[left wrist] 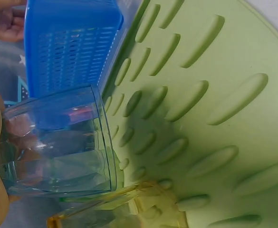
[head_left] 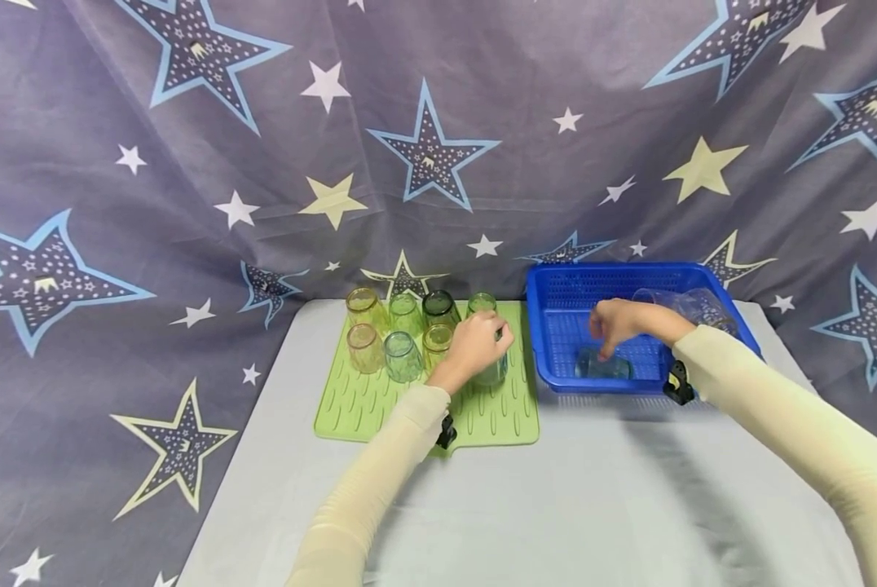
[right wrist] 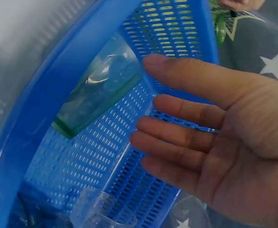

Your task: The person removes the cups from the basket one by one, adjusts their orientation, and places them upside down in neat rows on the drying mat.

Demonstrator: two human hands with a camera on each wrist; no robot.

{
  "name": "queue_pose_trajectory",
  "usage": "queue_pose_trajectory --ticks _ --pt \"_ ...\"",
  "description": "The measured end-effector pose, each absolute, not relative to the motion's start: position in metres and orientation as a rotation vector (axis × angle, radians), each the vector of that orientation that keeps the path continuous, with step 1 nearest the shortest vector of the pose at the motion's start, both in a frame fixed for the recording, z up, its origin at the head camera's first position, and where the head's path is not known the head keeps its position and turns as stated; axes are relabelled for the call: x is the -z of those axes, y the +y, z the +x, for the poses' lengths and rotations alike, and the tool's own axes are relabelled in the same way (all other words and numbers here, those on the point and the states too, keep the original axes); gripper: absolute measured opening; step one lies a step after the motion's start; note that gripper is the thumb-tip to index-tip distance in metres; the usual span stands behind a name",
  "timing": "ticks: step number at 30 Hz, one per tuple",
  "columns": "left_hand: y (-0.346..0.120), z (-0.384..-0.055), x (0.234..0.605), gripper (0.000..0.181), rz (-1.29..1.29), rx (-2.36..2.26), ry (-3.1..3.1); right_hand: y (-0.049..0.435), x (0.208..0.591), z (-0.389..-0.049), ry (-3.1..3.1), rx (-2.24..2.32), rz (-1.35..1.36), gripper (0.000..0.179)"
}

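Observation:
My left hand (head_left: 475, 346) grips a light blue glass (left wrist: 58, 147) by its base end, mouth down, over the front right of the green drying mat (left wrist: 253, 38). Beside it in the left wrist view is a yellow glass (left wrist: 129, 209). My right hand (head_left: 625, 319) reaches into the blue basket (head_left: 544, 342), fingers apart from the thumb and nothing between them. Just past the fingertips (right wrist: 148, 121) a blue-green glass (right wrist: 105, 78) lies on its side against the basket wall.
Upturned glasses stand in two rows on the mat: a pink glass (head_left: 366, 349), a blue glass (head_left: 403, 357), a dark glass (head_left: 440, 308) and several more. Clear glasses (head_left: 702, 310) lie at the basket's right end. A star-patterned cloth (head_left: 277, 147) hangs behind the white table (head_left: 556, 505).

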State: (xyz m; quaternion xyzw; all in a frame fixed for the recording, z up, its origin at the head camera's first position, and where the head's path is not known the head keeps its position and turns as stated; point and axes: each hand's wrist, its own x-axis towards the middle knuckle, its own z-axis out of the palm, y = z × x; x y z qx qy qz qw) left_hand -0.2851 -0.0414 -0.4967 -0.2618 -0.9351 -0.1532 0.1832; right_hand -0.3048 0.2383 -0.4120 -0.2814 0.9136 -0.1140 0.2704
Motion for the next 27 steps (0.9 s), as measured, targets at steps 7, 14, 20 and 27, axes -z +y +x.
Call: queue_pose_trajectory --ticks 7,14,20,27 --pt "-0.04 -0.287 0.504 0.025 -0.74 0.418 -2.647 0.239 0.419 -0.299 2.305 0.388 -0.825 0.005" --pt "-0.039 -0.288 0.505 0.025 -0.744 0.44 -2.649 0.238 0.427 -0.302 2.442 0.339 -0.842 0.015" --pt "-0.04 -0.289 0.507 0.024 -0.739 0.46 -2.647 0.239 0.434 -0.303 2.542 0.309 -0.811 0.02" --pt "-0.039 -0.288 0.509 0.024 -0.731 0.462 -2.671 0.241 0.44 -0.303 2.551 0.286 -0.612 0.018"
